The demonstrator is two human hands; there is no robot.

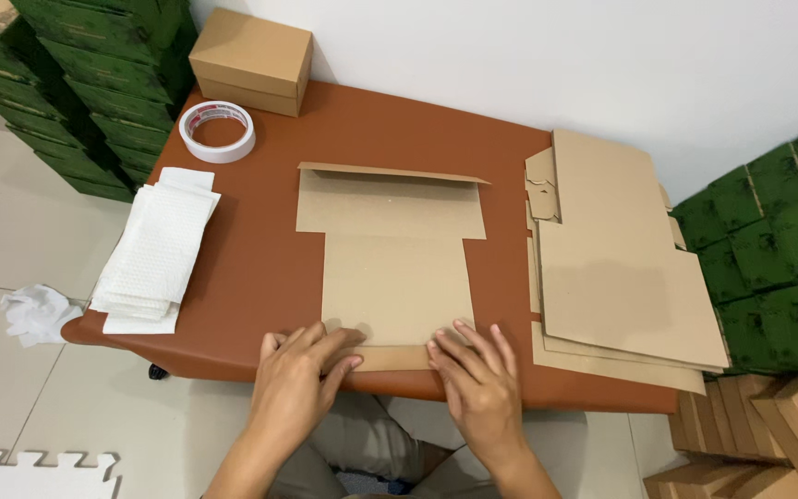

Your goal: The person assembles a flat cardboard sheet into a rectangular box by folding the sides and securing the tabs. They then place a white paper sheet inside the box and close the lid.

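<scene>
A flat, unfolded brown cardboard box blank [390, 249] lies in the middle of the reddish-brown table [260, 268]. Its far flap stands slightly raised. My left hand [299, 374] and my right hand [477, 379] both press flat on the blank's near flap at the table's front edge, fingers spread, one at each corner of the flap. Neither hand grips anything.
A stack of flat cardboard blanks [616, 268] lies at the right. White bubble-wrap pouches [154, 249] are piled at the left, with a tape roll [218, 131] and a closed cardboard box [251, 60] behind. Green boxes [768, 240] are stacked on both sides; folded cardboard boxes [778, 434] sit bottom right.
</scene>
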